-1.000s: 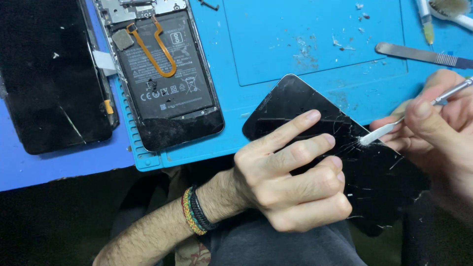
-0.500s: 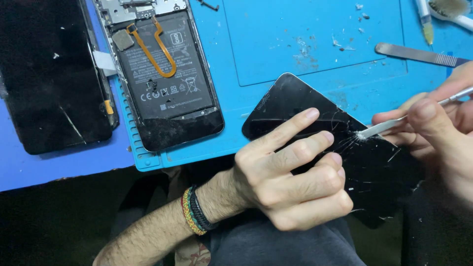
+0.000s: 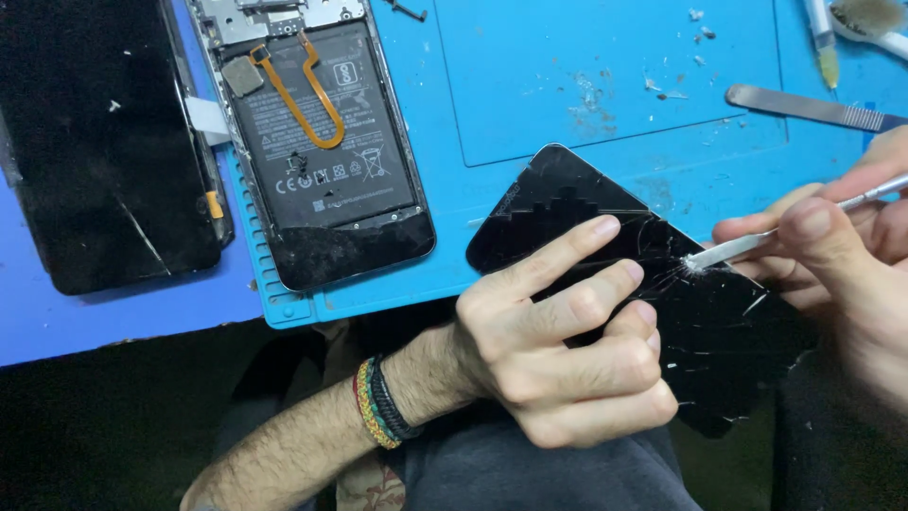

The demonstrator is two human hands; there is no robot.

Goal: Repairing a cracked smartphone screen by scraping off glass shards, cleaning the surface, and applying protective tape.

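The left hand (image 3: 558, 345) grasps a cracked black screen (image 3: 662, 284), fingers laid flat across its face with the thumb hidden beneath, and holds it tilted over the near edge of the blue mat (image 3: 567, 85) and above the person's lap. The right hand (image 3: 832, 255) is clenched around a thin metal tool (image 3: 757, 241), pinched between thumb and fingertips; the tool's flat tip touches the glass just right of the left index fingertip, where the cracks spread out and white dust has gathered. Left of the left hand, well apart, an opened phone (image 3: 322, 142) lies on the mat with its battery and orange flex cable showing, and beyond it a second black panel (image 3: 104, 142). Above the right hand lies a metal spatula (image 3: 804, 104).
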